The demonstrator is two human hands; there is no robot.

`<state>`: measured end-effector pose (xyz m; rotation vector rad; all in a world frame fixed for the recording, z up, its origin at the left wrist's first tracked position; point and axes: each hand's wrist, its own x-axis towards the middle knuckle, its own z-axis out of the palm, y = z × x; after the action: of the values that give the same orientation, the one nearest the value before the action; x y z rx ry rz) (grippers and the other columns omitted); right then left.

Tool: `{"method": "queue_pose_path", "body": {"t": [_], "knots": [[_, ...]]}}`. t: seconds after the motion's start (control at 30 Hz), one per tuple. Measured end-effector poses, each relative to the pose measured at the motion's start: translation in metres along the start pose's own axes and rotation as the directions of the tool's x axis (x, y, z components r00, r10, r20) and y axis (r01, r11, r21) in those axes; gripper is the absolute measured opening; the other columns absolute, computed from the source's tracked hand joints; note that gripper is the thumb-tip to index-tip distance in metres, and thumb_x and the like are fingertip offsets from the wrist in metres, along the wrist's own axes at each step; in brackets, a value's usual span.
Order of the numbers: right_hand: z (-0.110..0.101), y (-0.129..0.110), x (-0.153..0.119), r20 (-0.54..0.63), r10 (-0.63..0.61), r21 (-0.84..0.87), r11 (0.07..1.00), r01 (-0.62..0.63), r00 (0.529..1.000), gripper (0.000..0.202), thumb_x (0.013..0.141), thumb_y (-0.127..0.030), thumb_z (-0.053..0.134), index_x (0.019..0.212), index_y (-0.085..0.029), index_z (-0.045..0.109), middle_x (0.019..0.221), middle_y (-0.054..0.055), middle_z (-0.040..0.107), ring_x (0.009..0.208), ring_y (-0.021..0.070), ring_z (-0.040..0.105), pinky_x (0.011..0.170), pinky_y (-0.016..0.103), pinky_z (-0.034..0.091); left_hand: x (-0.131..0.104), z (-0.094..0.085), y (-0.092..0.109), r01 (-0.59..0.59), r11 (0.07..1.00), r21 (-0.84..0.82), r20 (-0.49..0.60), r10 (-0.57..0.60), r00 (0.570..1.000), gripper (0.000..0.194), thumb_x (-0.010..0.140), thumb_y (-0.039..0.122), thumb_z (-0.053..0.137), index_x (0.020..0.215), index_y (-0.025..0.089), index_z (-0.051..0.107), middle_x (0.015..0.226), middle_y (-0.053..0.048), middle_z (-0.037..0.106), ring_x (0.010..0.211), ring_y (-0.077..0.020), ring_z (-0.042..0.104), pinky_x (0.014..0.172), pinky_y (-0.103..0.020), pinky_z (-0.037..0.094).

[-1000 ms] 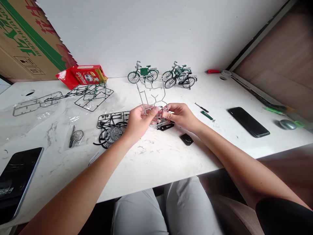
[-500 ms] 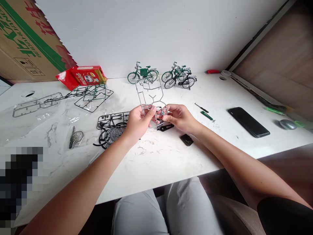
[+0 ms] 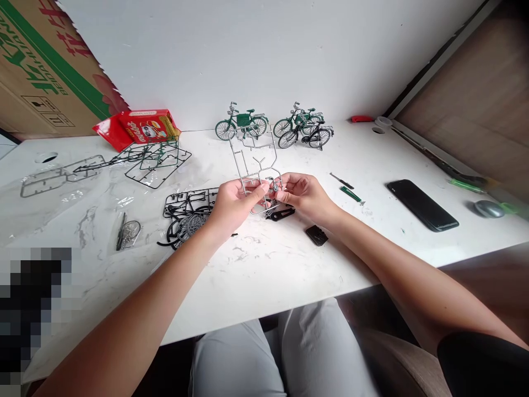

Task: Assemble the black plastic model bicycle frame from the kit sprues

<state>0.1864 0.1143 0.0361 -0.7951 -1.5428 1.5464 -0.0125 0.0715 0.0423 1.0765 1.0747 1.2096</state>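
A grey plastic sprue frame (image 3: pixel 237 160) stands tilted up above the table between my hands. My left hand (image 3: pixel 233 207) is closed round its lower left bars, thumb on top. At the frame's lower right, my right hand (image 3: pixel 308 198) pinches a small silver part (image 3: pixel 275 188); whether that part is still joined to the sprue I cannot tell. Beneath the hands lies a black tool (image 3: pixel 282 214), partly hidden by the fingers. Black sprues with bicycle wheels (image 3: pixel 190 223) lie beside my left wrist, and a small black piece (image 3: pixel 317 235) sits below my right hand.
Model bicycles stand at the back: a green one (image 3: pixel 242 121), another green one (image 3: pixel 285 128) and a black one (image 3: pixel 308 138). Left are a red box (image 3: pixel 151 129), loose sprues (image 3: pixel 151 179) and a bagged part set (image 3: pixel 129 234). Right are a screwdriver (image 3: pixel 341 181), green tweezers (image 3: pixel 351 194) and a phone (image 3: pixel 421 205).
The fingertips of both hands have shifted slightly around the small silver part, and my left thumb has moved a little right. The sprue stays held in nearly the same place.
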Motion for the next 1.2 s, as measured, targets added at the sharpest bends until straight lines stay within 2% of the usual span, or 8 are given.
{"method": "queue_pose_path", "body": {"t": [0.17, 0.27, 0.4, 0.5, 0.63, 0.8, 0.97, 1.2], "knots": [[0.001, 0.0, 0.0, 0.03, -0.013, 0.001, 1.0, 0.013, 0.999, 0.04, 0.08, -0.052, 0.093, 0.089, -0.02, 0.071, 0.09, 0.003, 0.076, 0.086, 0.0176, 0.074, 0.085, 0.035, 0.06, 0.001, 0.0, -0.001, -0.041, 0.999, -0.013, 0.003, 0.041, 0.999, 0.044, 0.081, 0.054, 0.09, 0.096, 0.014, 0.078, 0.101, -0.012, 0.082, 0.076, -0.0171, 0.074, 0.069, -0.03, 0.058], [0.004, 0.003, 0.0, -0.02, -0.041, -0.004, 0.999, 0.041, 0.999, 0.043, 0.076, -0.051, 0.096, 0.085, -0.021, 0.067, 0.088, 0.0, 0.073, 0.08, 0.0153, 0.07, 0.076, 0.031, 0.057, -0.001, 0.002, -0.005, -0.159, 0.986, 0.049, -0.017, 0.16, 0.987, 0.047, 0.085, 0.061, 0.085, 0.093, 0.015, 0.078, 0.096, -0.01, 0.081, 0.08, -0.0172, 0.073, 0.074, -0.03, 0.059], [0.009, 0.006, -0.001, -0.076, -0.097, -0.015, 0.995, 0.096, 0.992, 0.047, 0.069, -0.05, 0.101, 0.082, -0.02, 0.066, 0.083, -0.002, 0.068, 0.071, 0.0117, 0.06, 0.064, 0.026, 0.05, -0.005, 0.005, -0.009, -0.304, 0.941, 0.146, -0.04, 0.313, 0.949, 0.044, 0.08, 0.056, 0.091, 0.092, 0.016, 0.078, 0.093, -0.008, 0.081, 0.087, -0.0185, 0.074, 0.083, -0.029, 0.058], [0.012, 0.008, -0.001, -0.116, -0.116, 0.0, 0.993, 0.117, 0.986, 0.045, 0.07, -0.051, 0.1, 0.086, -0.021, 0.071, 0.084, 0.0, 0.068, 0.078, 0.0145, 0.064, 0.07, 0.028, 0.053, -0.006, 0.008, -0.009, -0.279, 0.956, 0.09, -0.09, 0.287, 0.954, 0.045, 0.083, 0.058, 0.088, 0.091, 0.015, 0.077, 0.093, -0.01, 0.082, 0.087, -0.02, 0.077, 0.085, -0.031, 0.06], [0.014, 0.011, -0.002, -0.131, -0.103, -0.008, 0.995, 0.103, 0.986, 0.042, 0.072, -0.052, 0.098, 0.088, -0.022, 0.074, 0.082, 0.0, 0.068, 0.082, 0.0179, 0.068, 0.077, 0.033, 0.057, -0.004, 0.007, -0.008, -0.21, 0.978, 0.014, -0.165, 0.209, 0.964, 0.048, 0.076, 0.055, 0.094, 0.092, 0.014, 0.076, 0.09, -0.01, 0.081, 0.078, -0.0198, 0.077, 0.079, -0.032, 0.061], [0.014, 0.011, -0.003, -0.144, -0.097, -0.031, 0.995, 0.093, 0.985, 0.042, 0.071, -0.051, 0.099, 0.086, -0.021, 0.073, 0.081, 0.001, 0.071, 0.076, 0.0169, 0.067, 0.075, 0.034, 0.056, -0.004, 0.007, -0.006, -0.199, 0.979, -0.034, -0.114, 0.194, 0.974, 0.046, 0.074, 0.049, 0.097, 0.097, 0.014, 0.076, 0.094, -0.008, 0.081, 0.071, -0.0145, 0.072, 0.074, -0.029, 0.06], [0.014, 0.004, -0.004, -0.184, -0.117, -0.052, 0.993, 0.109, 0.976, 0.046, 0.066, -0.051, 0.102, 0.084, -0.019, 0.074, 0.078, 0.001, 0.072, 0.074, 0.0157, 0.065, 0.071, 0.031, 0.052, -0.005, 0.011, -0.007, -0.192, 0.98, -0.045, -0.117, 0.185, 0.976, 0.041, 0.076, 0.045, 0.096, 0.094, 0.014, 0.076, 0.097, -0.011, 0.082, 0.086, -0.018, 0.076, 0.085, -0.031, 0.061], [0.017, 0.005, -0.005, -0.023, -0.122, -0.1, 0.988, 0.119, 0.992, 0.043, 0.084, -0.057, 0.088, 0.093, -0.021, 0.068, 0.087, 0.002, 0.071, 0.085, 0.0176, 0.067, 0.078, 0.032, 0.051, -0.006, 0.013, -0.008, -0.135, 0.983, -0.128, -0.188, 0.11, 0.976, 0.038, 0.076, 0.038, 0.097, 0.09, 0.014, 0.071, 0.092, -0.008, 0.08, 0.083, -0.0181, 0.077, 0.085, -0.034, 0.063]]}}
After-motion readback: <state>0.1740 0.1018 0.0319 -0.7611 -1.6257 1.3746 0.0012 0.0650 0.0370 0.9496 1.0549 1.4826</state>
